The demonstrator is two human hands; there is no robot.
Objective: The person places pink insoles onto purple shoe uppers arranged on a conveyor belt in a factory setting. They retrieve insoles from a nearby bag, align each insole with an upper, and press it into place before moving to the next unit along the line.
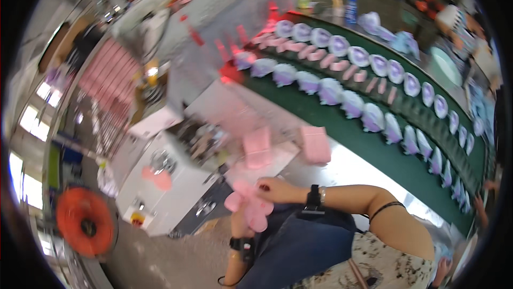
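A pink piece with several rounded lobes, like a cut fabric flower point(257, 220), is held up in front of my body. My left hand point(240, 224) grips it from below, its fingers partly covered by the lobes. At the upper right edge of the piece is my right hand point(279, 190), its fingers curled together; blur hides what they pinch. Just beyond my hands, a pink stack point(257, 147) rests on the work surface, and a second pink stack point(315, 144) lies to its right.
A sewing-machine table point(184, 195) stands to the left, with a pink piece point(157, 178) on it. On the right runs a green conveyor point(331, 115) carrying rows of purple-and-white cupped pieces point(331, 91) and small pink parts. An orange fan point(85, 222) is at lower left. People work at far right.
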